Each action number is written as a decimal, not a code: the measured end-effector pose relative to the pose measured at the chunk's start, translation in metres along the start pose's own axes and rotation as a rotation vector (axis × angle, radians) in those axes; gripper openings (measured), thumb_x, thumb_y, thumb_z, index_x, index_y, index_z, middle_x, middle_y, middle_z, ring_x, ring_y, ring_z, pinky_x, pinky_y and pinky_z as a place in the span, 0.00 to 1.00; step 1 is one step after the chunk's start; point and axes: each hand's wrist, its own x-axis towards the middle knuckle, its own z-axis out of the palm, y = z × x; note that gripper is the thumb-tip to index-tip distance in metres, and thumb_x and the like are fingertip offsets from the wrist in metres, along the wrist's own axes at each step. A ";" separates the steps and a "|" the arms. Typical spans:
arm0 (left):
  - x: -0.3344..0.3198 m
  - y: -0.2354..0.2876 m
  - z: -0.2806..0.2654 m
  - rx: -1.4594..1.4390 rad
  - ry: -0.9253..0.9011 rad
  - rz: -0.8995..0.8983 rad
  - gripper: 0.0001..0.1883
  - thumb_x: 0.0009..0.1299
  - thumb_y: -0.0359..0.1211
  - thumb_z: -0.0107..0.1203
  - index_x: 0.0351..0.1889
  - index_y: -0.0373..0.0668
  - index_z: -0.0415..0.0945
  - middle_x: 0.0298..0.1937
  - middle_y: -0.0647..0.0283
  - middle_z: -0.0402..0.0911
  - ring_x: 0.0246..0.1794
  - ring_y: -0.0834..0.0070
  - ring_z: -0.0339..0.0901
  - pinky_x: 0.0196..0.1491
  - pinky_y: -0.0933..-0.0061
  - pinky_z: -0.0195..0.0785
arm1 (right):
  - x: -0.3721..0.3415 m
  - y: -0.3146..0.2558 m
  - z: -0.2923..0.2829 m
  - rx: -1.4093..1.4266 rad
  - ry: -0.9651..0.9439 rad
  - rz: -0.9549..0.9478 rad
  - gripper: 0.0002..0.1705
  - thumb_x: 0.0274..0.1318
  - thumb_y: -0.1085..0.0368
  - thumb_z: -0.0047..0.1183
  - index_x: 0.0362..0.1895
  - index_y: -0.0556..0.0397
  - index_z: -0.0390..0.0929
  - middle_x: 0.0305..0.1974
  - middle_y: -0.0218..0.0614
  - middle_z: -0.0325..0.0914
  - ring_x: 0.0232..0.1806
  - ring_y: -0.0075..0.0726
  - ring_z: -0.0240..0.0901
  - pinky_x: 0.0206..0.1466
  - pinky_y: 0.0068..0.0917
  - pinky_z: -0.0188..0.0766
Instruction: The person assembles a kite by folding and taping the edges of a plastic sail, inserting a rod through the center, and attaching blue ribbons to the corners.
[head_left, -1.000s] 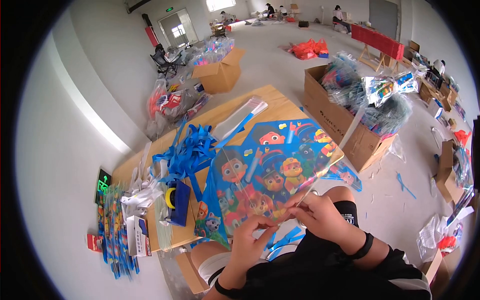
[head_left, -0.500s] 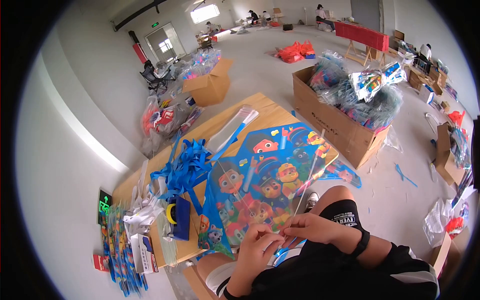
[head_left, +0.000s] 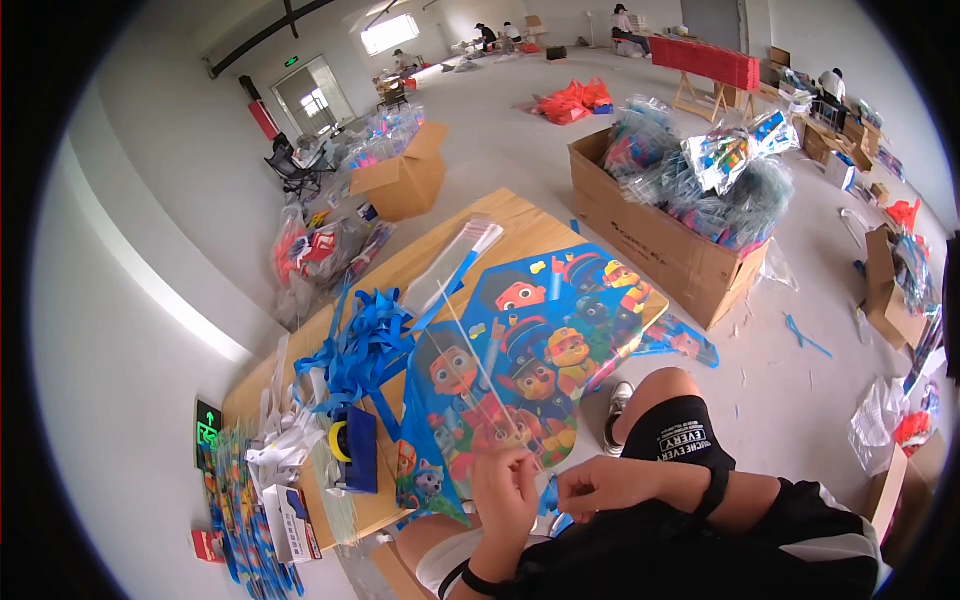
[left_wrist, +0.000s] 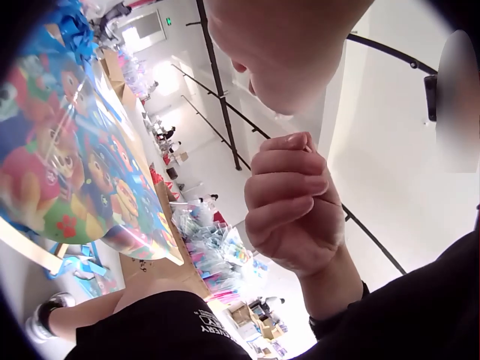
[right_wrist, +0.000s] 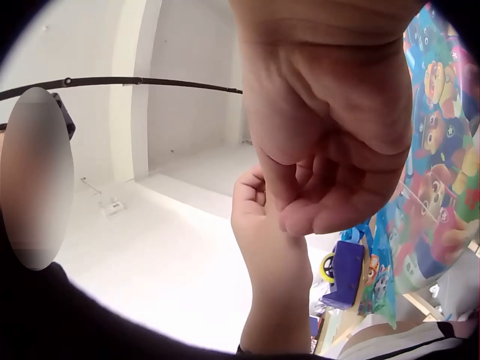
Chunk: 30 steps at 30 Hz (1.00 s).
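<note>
A blue sheet printed with cartoon dogs and a boy (head_left: 545, 345), shaped like a kite, spreads over the table edge toward the lap. A thin pale rod (head_left: 478, 362) slants across it, its lower end at the fingertips of my left hand (head_left: 508, 495), which pinches it. Just to the right, my right hand (head_left: 612, 484) is curled with thumb against forefinger; nothing shows in its fingers, seen close in the left wrist view. A bit of blue ribbon (head_left: 548, 495) lies between the hands. The hands are slightly apart in the head view.
A blue tape dispenser (head_left: 357, 450) and a heap of blue ribbon (head_left: 362, 340) lie on the wooden table (head_left: 505, 210). Beyond its right side stands a large carton (head_left: 650, 225) full of bagged goods. Another carton (head_left: 405, 190) stands behind. Several people sit farther back.
My hands have drawn apart after meeting at their fingertips. The thin rod that rose from them along the sheet's right side no longer shows there. The head view has swung right.
</note>
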 end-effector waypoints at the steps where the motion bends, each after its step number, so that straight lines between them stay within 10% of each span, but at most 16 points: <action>1: 0.003 -0.004 0.004 0.025 0.064 -0.070 0.06 0.67 0.25 0.64 0.39 0.41 0.77 0.35 0.61 0.79 0.37 0.64 0.78 0.39 0.63 0.67 | -0.003 -0.006 0.003 -0.083 0.025 0.062 0.13 0.73 0.57 0.55 0.43 0.54 0.77 0.32 0.31 0.83 0.34 0.22 0.79 0.39 0.23 0.75; 8: 0.019 -0.046 0.047 -0.164 -0.008 -0.300 0.06 0.70 0.26 0.64 0.42 0.39 0.77 0.35 0.59 0.81 0.29 0.72 0.78 0.33 0.72 0.70 | -0.007 0.003 -0.041 -0.548 0.329 0.018 0.15 0.67 0.56 0.58 0.38 0.57 0.78 0.27 0.32 0.80 0.28 0.24 0.75 0.37 0.26 0.73; 16: 0.041 -0.083 0.094 -0.816 0.120 -0.679 0.05 0.75 0.25 0.60 0.43 0.35 0.74 0.44 0.51 0.87 0.43 0.72 0.86 0.46 0.75 0.80 | -0.001 0.016 -0.093 -0.296 0.286 0.039 0.12 0.71 0.59 0.54 0.41 0.55 0.79 0.29 0.33 0.83 0.30 0.25 0.80 0.37 0.29 0.76; 23: 0.073 -0.153 0.160 -0.719 -0.161 -0.824 0.07 0.78 0.29 0.57 0.45 0.34 0.73 0.42 0.54 0.87 0.42 0.72 0.87 0.43 0.75 0.80 | 0.034 0.022 -0.196 -0.963 0.853 0.083 0.05 0.62 0.64 0.52 0.39 0.46 0.80 0.34 0.35 0.84 0.37 0.49 0.83 0.39 0.43 0.77; 26: 0.092 -0.173 0.185 -0.411 -0.406 -0.783 0.10 0.76 0.32 0.60 0.45 0.35 0.75 0.37 0.57 0.87 0.38 0.70 0.86 0.39 0.74 0.78 | 0.064 0.050 -0.252 -1.038 0.917 0.041 0.05 0.64 0.62 0.52 0.39 0.43 0.80 0.36 0.34 0.83 0.39 0.50 0.83 0.39 0.44 0.77; 30: 0.108 -0.193 0.194 0.210 -0.447 -0.174 0.12 0.69 0.32 0.62 0.50 0.41 0.79 0.55 0.59 0.82 0.53 0.60 0.80 0.53 0.61 0.74 | 0.077 0.066 -0.295 -1.103 0.942 0.067 0.04 0.64 0.61 0.53 0.39 0.41 0.80 0.40 0.31 0.82 0.40 0.46 0.83 0.39 0.43 0.79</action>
